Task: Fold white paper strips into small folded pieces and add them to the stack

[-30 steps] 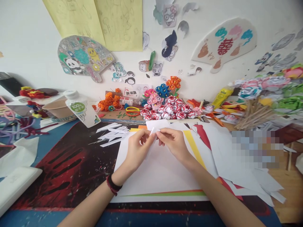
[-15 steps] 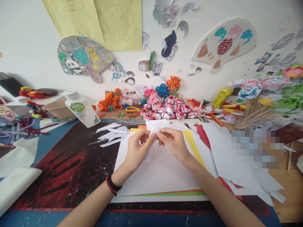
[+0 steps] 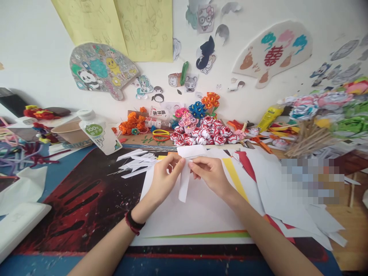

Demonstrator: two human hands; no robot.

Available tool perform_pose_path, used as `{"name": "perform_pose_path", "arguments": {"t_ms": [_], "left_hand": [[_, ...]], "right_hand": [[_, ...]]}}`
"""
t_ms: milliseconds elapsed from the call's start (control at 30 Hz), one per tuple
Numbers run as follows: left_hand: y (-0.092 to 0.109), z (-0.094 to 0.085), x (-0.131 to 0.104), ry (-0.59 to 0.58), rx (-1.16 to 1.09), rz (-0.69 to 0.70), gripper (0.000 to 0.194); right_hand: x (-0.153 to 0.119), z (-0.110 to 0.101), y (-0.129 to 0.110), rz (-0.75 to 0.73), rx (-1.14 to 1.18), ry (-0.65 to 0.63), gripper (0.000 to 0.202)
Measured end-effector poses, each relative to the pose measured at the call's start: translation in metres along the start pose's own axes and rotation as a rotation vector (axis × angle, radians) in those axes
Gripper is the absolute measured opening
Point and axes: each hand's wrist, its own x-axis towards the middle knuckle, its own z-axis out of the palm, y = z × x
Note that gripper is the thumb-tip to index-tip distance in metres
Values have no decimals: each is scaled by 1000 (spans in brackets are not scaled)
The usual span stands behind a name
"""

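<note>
Centrally in the frame, the left hand (image 3: 163,176) and the right hand (image 3: 212,174) face each other, both pinched nearly shut with thumb against fingers. Between them they hold a white paper strip (image 3: 184,188) near its upper end; the strip hangs downward, its lower end slightly curved. The other fingers are curled inward. Dark bands (image 3: 134,222) are noted on the left wrist.

Below the strip lies a large white sheet (image 3: 201,218), with green and orange edges showing along its bottom. It rests on a dark mat (image 3: 112,203) bearing red marks, which covers part of the blue bench (image 3: 161,267). Loose white strips (image 3: 136,165) are heaped left of the hands, just beside the sheet. Further white papers (image 3: 283,188) overlap at the right, with red pieces among them.

Behind the hands, red-and-white flowers (image 3: 220,140) stand grouped at center. A white bottle (image 3: 99,134) leans at upper left of the bench; a yellow bottle (image 3: 270,117), also tilted, is observed toward the upper right.
</note>
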Motion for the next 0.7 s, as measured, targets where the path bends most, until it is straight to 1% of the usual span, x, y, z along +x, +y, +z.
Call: {"name": "perform_pose_path", "arguments": {"t_ms": [133, 233, 333, 500, 700], "left_hand": [[-1, -3, 1, -89, -119, -27, 25], [-2, -3, 1, -97, -134, -18, 26], [0, -2, 0, -96, -134, -13, 28], [3, -3, -1, -171, -98, 8, 34], [1, 0, -2, -137, -73, -7, 35]], "right_hand": [[-1, 0, 0, 24, 21, -64, 24], [-1, 1, 0, 44, 48, -88, 25], [0, 0, -1, 53, 64, -81, 24], [1, -2, -2, 32, 69, -46, 23], [2, -4, -1, 15, 67, -48, 24]]}}
